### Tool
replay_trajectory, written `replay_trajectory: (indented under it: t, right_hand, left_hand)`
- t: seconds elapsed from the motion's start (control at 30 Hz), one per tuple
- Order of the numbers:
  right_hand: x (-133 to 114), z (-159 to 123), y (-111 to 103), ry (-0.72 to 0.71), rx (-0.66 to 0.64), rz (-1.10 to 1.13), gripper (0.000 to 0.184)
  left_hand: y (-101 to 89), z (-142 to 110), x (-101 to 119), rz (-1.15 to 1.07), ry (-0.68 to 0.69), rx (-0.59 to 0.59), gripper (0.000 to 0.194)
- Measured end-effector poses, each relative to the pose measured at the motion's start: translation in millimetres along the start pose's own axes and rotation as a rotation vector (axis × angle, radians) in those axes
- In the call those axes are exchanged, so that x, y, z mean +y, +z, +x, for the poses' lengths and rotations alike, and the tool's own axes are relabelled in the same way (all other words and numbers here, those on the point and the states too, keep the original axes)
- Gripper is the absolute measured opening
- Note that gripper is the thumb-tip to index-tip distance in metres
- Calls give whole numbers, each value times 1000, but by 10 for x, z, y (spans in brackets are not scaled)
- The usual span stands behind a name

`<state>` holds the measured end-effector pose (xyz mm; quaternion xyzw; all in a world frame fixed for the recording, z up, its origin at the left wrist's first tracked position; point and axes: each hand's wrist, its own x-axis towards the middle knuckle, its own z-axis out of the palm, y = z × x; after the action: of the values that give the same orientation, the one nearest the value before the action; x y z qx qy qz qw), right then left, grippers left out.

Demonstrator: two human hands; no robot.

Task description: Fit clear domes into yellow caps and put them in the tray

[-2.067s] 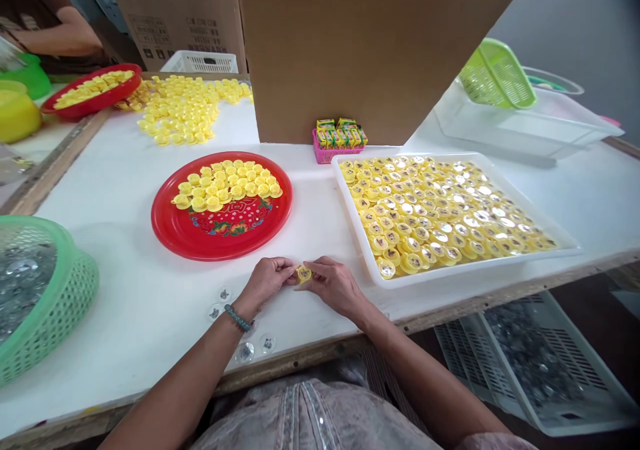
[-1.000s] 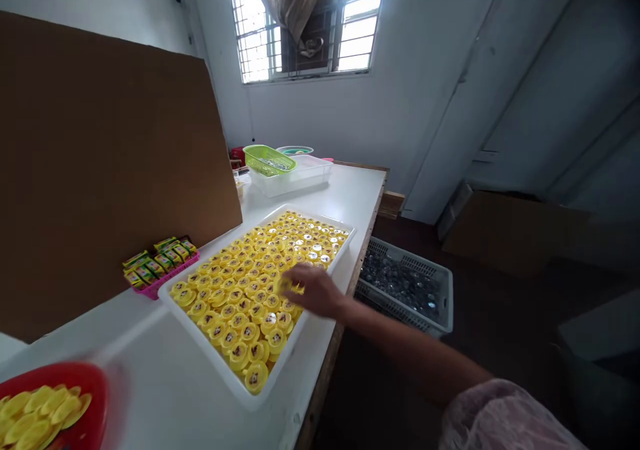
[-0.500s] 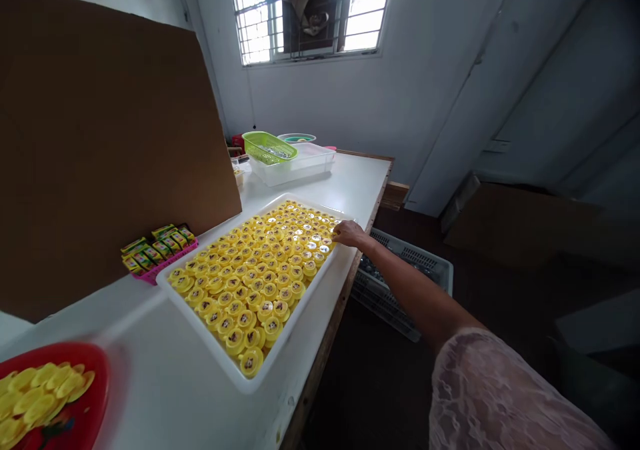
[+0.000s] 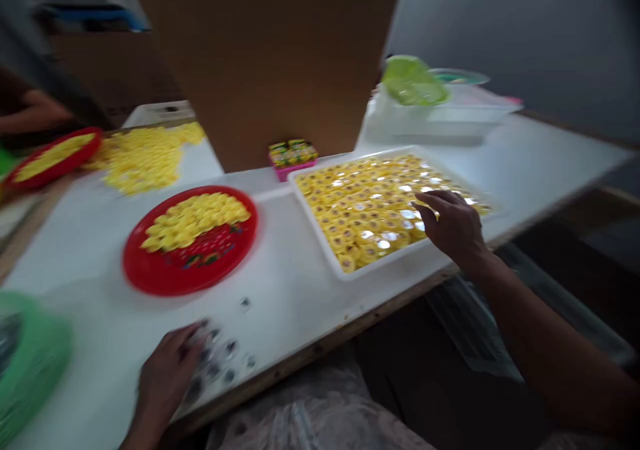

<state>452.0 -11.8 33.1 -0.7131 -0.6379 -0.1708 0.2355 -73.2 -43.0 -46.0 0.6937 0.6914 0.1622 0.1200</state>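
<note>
My left hand is low on the white table, its fingertips at a group of small clear discs with dark printed pictures. Blur hides whether a disc is between its fingers. Over the right side of a white tray is my right hand, thumb and fingers apart, nothing seen in them. Many round yellow plastic pieces with printed pictures and shiny tops fill that tray. To its left, a red plate holds plain yellow pieces.
A green basket stands at the left edge. Loose yellow pieces and another red plate lie farther back. A cardboard panel rises behind a pink basket of small packets. Another person's arm shows far left.
The view turned right to the tray, then back left. My right hand went into the tray with a yellow piece, and is now open above it. My left hand has moved to the clear discs.
</note>
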Motion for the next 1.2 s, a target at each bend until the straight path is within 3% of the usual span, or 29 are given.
replay_trajectory:
  t: [0.07, 0.17, 0.23, 0.3, 0.37, 0.5, 0.6, 0.7, 0.8, 0.87, 1.07, 1.2]
  right_hand:
    - [-653, -162, 165, -218, -6, 295, 24]
    - [-1698, -489, 347, -483, -229, 633, 20]
    - [-2274, -649, 474, -588, -371, 699, 21]
    - [-2675, -723, 613, -673, -451, 688, 23]
    - [-2902, -743, 740, -747, -505, 625, 21]
    - [-3012, -778, 918, -899, -582, 490, 10]
    - [-2976, -831, 981, -850, -601, 551, 14]
    - [-2959, -854, 980, -528, -634, 876, 18]
    - [-2972, -833, 940, -120, -754, 1274, 19]
    - [-2977, -813, 920, 78, -821, 1470, 19]
    - [-2962, -789, 945, 436, -783, 1791, 14]
    - [-2960, -791, 960, 523, -790, 1889, 11]
  left_hand:
    - [3, -80, -88, -69, -19, -55, 30]
    - [37, -52, -39, -143, -58, -69, 32]
    - [42, -32, 21, -182, -73, -71, 30]
    - [29, -38, 43, -218, -85, -71, 28]
    - [8, -53, 27, -249, -92, -70, 26]
    - [-14, -45, 9, -299, -86, -54, 25]
    - [19, 4, 90, -379, -77, -41, 23]
    - [82, 73, 243, -526, -79, -54, 24]
    - [125, 143, 425, -798, -127, -137, 25]
    - [130, 178, 538, -994, -201, -171, 26]
    - [140, 185, 764, -1350, -447, -150, 28]
    - [158, 183, 824, -1363, -475, -86, 30]
